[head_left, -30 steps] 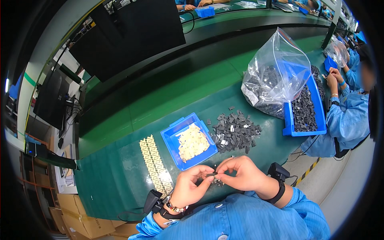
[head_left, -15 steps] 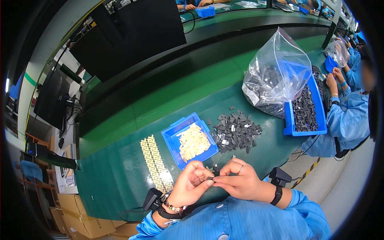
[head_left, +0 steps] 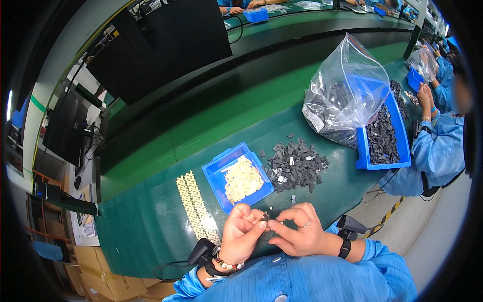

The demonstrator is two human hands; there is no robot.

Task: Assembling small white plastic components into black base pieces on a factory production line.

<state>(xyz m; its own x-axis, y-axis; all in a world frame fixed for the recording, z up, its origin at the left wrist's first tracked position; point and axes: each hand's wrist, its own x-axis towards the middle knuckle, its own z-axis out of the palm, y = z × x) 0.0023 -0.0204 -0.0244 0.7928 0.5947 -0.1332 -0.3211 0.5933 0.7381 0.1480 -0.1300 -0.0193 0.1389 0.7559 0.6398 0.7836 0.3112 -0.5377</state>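
Hands at counter's near edge: left hand (head_left: 241, 232) and right hand (head_left: 297, 232) pinch one small dark part (head_left: 267, 218) between fingertips, close to the supply: blue tray (head_left: 214, 173), dark pile (head_left: 294, 166).

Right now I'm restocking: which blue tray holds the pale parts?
The small blue tray just beyond the hands; the large blue tray under the plastic bag holds dark parts.

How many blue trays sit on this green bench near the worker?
2. A small blue tray of pale parts lies ahead of the hands; a larger blue tray of dark parts sits far right, under the clear bag. More farther along may be hidden.
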